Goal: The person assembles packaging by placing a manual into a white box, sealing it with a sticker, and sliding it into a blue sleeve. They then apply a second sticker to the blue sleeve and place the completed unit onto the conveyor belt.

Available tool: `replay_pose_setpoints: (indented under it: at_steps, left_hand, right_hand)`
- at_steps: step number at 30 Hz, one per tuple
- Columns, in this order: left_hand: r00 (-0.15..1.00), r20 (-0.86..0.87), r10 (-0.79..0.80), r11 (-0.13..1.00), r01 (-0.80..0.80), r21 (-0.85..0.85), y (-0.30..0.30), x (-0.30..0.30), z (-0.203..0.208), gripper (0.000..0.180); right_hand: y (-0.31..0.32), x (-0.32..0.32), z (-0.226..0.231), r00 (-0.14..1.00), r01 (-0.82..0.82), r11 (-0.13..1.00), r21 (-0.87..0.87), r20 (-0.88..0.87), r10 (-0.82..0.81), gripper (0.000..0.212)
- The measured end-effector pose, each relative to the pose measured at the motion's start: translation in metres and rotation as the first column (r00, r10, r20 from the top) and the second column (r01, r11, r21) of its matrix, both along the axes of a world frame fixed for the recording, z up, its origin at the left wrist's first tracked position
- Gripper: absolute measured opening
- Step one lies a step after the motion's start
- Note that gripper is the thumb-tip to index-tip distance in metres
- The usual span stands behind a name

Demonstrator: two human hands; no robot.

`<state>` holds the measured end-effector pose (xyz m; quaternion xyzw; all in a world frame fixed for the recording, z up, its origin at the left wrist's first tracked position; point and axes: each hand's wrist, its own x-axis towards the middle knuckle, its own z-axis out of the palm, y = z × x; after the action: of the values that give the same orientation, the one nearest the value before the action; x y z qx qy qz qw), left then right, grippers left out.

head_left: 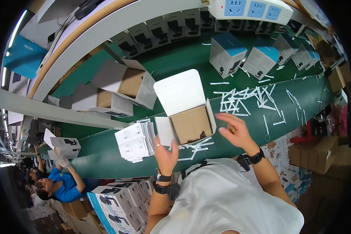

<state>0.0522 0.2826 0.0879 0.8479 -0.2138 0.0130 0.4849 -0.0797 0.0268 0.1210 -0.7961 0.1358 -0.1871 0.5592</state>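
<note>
In front of me a white cardboard box stands with its lid raised and its side flaps out. A brown cardboard insert fills it, with a dark gap along its near edge. My left hand is at the box's left flap, thumb on the near side and fingers along the outer edge, partly hidden. To the right of the box, my right hand hovers with fingers apart, near its right flap. It holds nothing I can make out. White printed leaflets are stacked left of the box.
White paper strips lie scattered across the green table. Open boxes stand at the left, closed blue-topped boxes at the back right. A power strip hangs above. A person in blue works at the far left.
</note>
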Motion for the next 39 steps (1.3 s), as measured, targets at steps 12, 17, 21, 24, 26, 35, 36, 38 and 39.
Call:
replay_pose_setpoints:
  at_steps: [12,17,21,24,26,35,36,38,39]
  left_hand:
    - [0.727,0.256,-0.637,0.676,0.368,0.638,-0.050,-0.015,0.010,0.075]
    - [0.738,0.272,-0.618,0.731,0.411,0.546,-0.048,-0.012,0.007,0.073]
    - [0.730,0.286,-0.620,0.733,0.410,0.542,-0.044,-0.007,0.007,0.072]
    - [0.716,0.301,-0.630,0.732,0.418,0.537,-0.038,-0.002,0.004,0.071]
    - [0.713,0.308,-0.630,0.733,0.414,0.540,-0.033,0.001,0.002,0.071]
    - [0.687,0.365,-0.628,0.749,0.406,0.524,-0.022,0.004,-0.020,0.036]
    - [0.706,0.330,-0.627,0.747,0.424,0.512,-0.021,0.005,-0.023,0.032]
    - [0.701,0.378,-0.604,0.771,0.396,0.499,-0.018,0.007,-0.025,0.022]
    - [0.690,0.327,-0.646,0.726,0.422,0.543,-0.015,0.007,-0.025,0.023]
  right_hand:
    - [0.002,0.050,-0.007,0.996,0.087,0.906,-0.414,0.010,-0.091,0.009]
    - [-0.009,0.064,-0.018,0.982,0.162,0.798,-0.580,0.014,-0.190,0.008]
    - [-0.005,0.065,-0.019,0.978,0.177,0.790,-0.587,0.018,-0.206,0.009]
    - [0.004,0.070,-0.022,0.977,0.173,0.783,-0.597,0.001,-0.215,0.011]
    - [0.014,0.073,-0.026,0.982,0.148,0.849,-0.506,-0.025,-0.186,0.012]
    - [0.084,0.140,-0.024,0.999,-0.001,0.799,-0.602,0.041,0.032,0.018]
    - [0.090,0.147,-0.027,0.999,-0.043,0.746,-0.664,-0.006,0.052,0.019]
    - [0.100,0.153,-0.028,0.996,-0.066,0.739,-0.671,0.004,0.092,0.023]
    - [0.104,0.155,-0.026,0.993,-0.118,0.751,-0.649,-0.058,0.106,0.025]
